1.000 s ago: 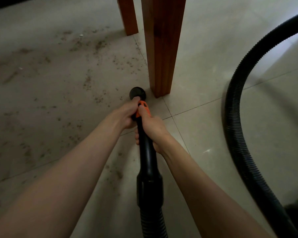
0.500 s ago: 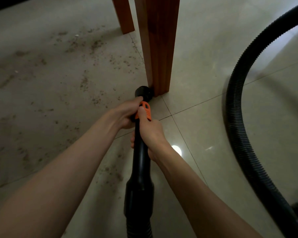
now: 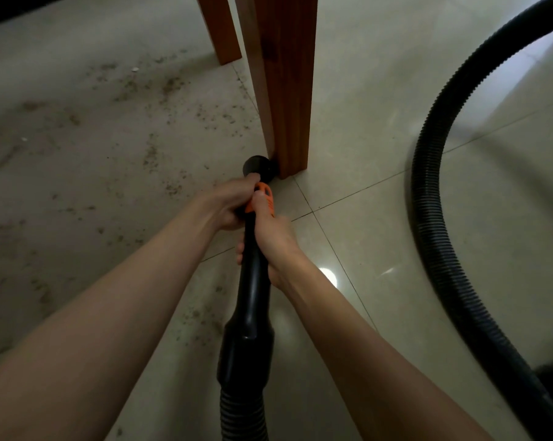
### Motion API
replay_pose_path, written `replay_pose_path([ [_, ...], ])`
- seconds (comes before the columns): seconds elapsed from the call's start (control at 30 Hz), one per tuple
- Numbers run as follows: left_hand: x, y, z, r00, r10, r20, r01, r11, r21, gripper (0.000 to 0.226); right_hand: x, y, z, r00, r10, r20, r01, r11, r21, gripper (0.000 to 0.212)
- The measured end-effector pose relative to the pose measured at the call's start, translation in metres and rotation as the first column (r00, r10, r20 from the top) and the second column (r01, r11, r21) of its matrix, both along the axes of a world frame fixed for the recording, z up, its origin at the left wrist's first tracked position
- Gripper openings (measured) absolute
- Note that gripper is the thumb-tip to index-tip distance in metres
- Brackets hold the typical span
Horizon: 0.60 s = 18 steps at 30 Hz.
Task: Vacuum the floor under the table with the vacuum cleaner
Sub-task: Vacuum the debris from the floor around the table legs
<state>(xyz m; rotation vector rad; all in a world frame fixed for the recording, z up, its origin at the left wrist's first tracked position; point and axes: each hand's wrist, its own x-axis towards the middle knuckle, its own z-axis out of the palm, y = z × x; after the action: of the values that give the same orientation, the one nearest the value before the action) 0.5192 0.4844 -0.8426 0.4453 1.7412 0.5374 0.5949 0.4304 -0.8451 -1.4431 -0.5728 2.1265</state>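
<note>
Since the earlier frame, the nozzle has advanced to the bench leg. Left hand and right hand grip the wand. Sweep leftward from the hands across the debris, nozzle low.

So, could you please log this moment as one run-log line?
left hand: grips wand | right hand: grips wand | nozzle: at table leg base | debris: left of nozzle
</note>
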Motion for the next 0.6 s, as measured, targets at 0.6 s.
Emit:
replay_pose_path([
  [0.6, 0.02, -0.06, 0.009, 0.992, -0.122, -0.026, 0.121, 0.992, -0.026, 0.04, 0.013, -0.06, 0.02, 0.993, -0.113, -0.034, 0.109, 0.988, -0.109, 0.054],
])
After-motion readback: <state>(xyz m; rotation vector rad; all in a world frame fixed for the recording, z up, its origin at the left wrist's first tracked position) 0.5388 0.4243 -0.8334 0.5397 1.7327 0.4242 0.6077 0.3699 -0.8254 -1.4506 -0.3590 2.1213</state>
